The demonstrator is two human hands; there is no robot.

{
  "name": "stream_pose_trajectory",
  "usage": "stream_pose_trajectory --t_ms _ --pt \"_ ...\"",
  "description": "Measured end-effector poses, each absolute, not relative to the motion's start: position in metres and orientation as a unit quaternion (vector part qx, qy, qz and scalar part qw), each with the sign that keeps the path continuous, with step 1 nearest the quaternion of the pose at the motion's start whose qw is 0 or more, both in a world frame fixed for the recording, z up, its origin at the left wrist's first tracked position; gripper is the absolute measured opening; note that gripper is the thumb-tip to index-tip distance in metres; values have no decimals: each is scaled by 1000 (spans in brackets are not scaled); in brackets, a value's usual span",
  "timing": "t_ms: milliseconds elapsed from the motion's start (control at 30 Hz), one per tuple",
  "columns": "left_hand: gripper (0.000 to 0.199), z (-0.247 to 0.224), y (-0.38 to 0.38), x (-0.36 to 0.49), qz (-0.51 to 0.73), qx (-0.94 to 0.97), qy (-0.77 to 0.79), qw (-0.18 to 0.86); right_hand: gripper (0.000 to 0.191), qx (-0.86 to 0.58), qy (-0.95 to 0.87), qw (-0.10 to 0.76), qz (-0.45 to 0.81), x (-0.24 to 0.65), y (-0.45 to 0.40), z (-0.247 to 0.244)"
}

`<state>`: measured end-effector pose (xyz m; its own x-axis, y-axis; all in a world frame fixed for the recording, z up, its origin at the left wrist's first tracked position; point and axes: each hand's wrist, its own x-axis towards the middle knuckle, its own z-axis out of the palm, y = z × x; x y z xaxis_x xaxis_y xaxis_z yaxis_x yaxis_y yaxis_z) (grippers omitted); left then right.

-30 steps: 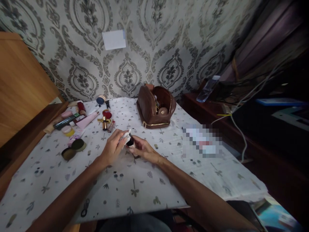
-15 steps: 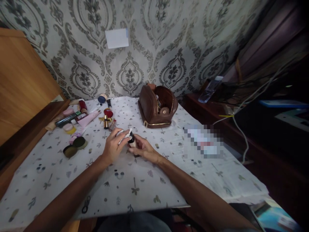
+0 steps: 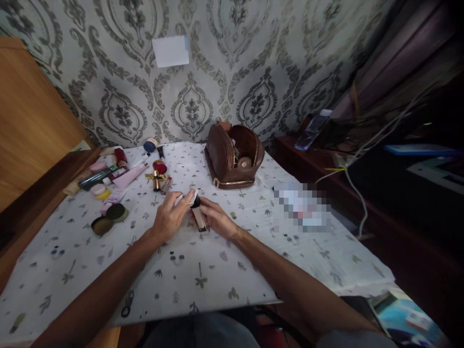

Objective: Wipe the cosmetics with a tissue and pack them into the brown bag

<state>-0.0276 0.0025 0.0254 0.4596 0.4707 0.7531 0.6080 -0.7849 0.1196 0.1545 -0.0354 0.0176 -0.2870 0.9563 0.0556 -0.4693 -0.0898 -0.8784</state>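
Note:
My right hand [image 3: 219, 220] is closed round a small cosmetic bottle [image 3: 199, 218] with a black cap and a beige body, tilted over the patterned cloth. My left hand [image 3: 169, 215] is closed on a white wipe [image 3: 193, 197] and presses it against the bottle's black cap. Part of the wipe is hidden under the left fingers. Just beyond my left hand lie a lip gloss tube [image 3: 166, 185] and a gold and black lipstick [image 3: 156, 181]. The brown makeup bag [image 3: 226, 162] stands unzipped behind my hands, with some items inside.
At the left lie several cosmetics: a pink tube [image 3: 129, 176], a yellow-based jar [image 3: 100, 192], an opened round compact [image 3: 116, 212] and a red round case [image 3: 159, 166]. A blurred-out flat object [image 3: 302, 205] rests at the right. A clear bottle [image 3: 313, 129] stands on the dark side shelf.
The bottle has turned in my right hand, so more of its beige body shows. My left hand with the wipe stays at the cap. The whole view has shifted slightly.

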Motion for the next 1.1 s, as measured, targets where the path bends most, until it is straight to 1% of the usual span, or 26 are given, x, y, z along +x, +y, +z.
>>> stream_pose_trajectory --t_ms 200,367,500,800,1000,1100 --pt "33 23 -1 -24 -396 -863 -286 128 55 -284 -372 520 715 151 -32 19" --pt "33 18 -4 -21 -363 -882 -268 133 49 -282 -328 543 720 152 -27 21" --pt "33 18 -5 -21 -335 -894 -264 136 48 -292 -313 547 719 154 -26 24" --pt "32 19 -9 -20 -322 -918 -209 98 37 -287 -263 575 720 163 -20 15" --pt "33 20 -12 -19 -319 -927 -167 108 38 -293 -256 619 683 162 -20 17" --pt "33 21 -14 -17 -327 -923 -157 127 32 -291 -237 624 686 162 -20 17"
